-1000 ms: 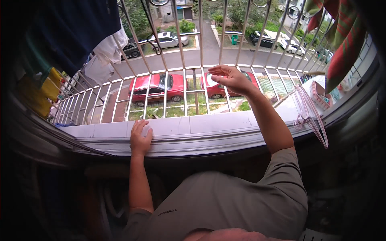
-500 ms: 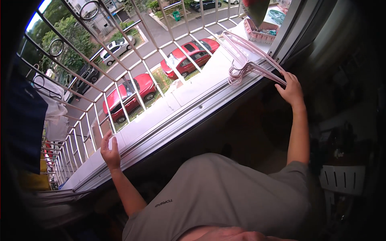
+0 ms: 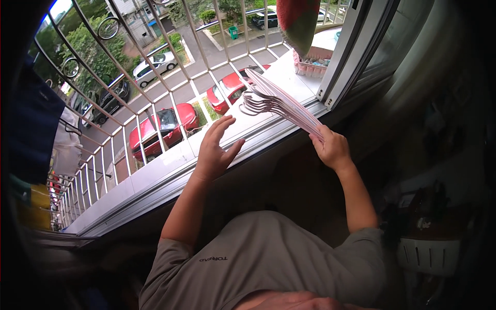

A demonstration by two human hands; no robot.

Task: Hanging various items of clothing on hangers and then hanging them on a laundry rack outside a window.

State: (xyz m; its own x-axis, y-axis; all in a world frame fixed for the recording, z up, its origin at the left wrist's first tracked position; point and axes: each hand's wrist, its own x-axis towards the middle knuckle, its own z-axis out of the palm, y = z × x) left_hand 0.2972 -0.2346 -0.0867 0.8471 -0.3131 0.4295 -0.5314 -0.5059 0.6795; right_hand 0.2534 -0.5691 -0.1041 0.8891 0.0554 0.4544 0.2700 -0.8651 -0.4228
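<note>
A bunch of several pale pink clothes hangers [image 3: 297, 114] is gripped at one end in my right hand [image 3: 332, 148], held over the window track. Their metal hooks [image 3: 263, 103] bunch together and point left, toward my other hand. My left hand [image 3: 214, 148] is open, thumb and fingers apart, holding nothing. It hovers over the near edge of the white sill [image 3: 178, 155], a short way left of the hooks and not touching them.
Metal window bars [image 3: 170, 106] stand beyond the sill. A sliding window frame [image 3: 343, 62] rises at the right. Outside it are a pink basket [image 3: 311, 64] and a hanging red-and-green cloth [image 3: 299, 23]. Dark and white garments [image 3: 67, 139] hang at the left. Parked cars show below.
My right hand has drawn the hangers leftward and nearer to me, off the sill's right end. My left hand has moved right and up toward them, still open.
</note>
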